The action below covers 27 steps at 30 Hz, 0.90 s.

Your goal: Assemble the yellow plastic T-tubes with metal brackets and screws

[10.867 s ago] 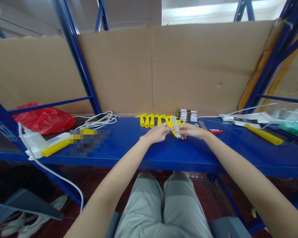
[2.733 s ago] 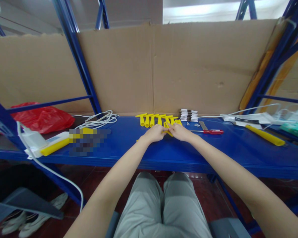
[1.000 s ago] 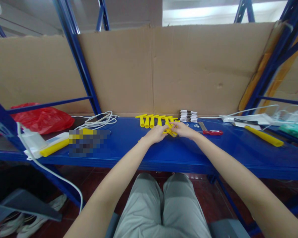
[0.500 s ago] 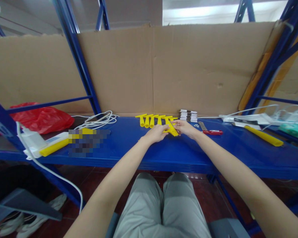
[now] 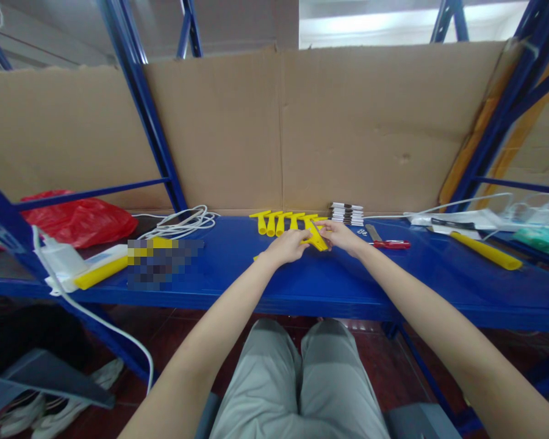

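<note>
Centrally, two hands point(image 5: 287, 247), one yellow piece point(image 5: 318, 241) held

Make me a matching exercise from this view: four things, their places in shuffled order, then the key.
Things
1. Yellow part
2. Red-handled screwdriver
3. Red plastic bag
4. Stack of white pieces

Places
A. Far left, behind a blue crossbar
B. Close to the cardboard panel
C. Held by the left hand and right hand
D. On the blue shelf, farthest right of the four

Pairs: 1-C, 2-D, 3-A, 4-B
</note>
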Each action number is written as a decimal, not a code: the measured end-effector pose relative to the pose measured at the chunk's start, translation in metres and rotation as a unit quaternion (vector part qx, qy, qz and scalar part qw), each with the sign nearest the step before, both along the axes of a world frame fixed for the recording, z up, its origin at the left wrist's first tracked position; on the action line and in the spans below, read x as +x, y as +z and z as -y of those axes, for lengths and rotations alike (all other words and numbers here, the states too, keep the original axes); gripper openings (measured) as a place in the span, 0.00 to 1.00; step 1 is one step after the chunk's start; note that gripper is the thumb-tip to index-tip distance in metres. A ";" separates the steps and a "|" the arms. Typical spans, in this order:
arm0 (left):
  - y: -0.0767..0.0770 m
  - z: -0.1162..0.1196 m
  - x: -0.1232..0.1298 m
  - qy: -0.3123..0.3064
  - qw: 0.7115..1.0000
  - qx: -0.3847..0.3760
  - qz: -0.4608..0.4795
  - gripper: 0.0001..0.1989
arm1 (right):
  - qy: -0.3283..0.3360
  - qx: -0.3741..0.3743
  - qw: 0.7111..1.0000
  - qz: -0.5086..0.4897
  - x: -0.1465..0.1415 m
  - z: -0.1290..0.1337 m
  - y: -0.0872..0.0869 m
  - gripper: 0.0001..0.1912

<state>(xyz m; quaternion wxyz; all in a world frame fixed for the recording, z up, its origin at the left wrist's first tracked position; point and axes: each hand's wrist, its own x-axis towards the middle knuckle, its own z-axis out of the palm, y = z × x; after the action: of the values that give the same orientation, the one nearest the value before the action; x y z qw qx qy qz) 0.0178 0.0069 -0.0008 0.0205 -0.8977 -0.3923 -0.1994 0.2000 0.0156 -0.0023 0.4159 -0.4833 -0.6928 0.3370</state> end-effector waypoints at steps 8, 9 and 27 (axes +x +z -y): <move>-0.002 -0.002 0.000 0.011 1.000 0.020 -0.001 0.12 | 0.012 -0.024 0.998 -0.054 0.002 0.003 0.002 0.19; -0.002 -0.002 0.000 0.013 1.000 0.020 -0.001 0.12 | 0.015 -0.022 0.998 -0.054 0.002 0.003 0.002 0.20; -0.004 -0.002 0.000 0.012 0.999 0.042 -0.020 0.11 | 0.007 -0.053 0.995 -0.079 -0.002 0.009 0.007 0.11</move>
<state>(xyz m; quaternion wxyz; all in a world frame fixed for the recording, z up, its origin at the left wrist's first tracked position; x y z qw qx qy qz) 0.0178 0.0092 -0.0045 0.0687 -0.8953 -0.3935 -0.1970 0.1981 0.0064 0.0044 0.4404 -0.4722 -0.6422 0.4132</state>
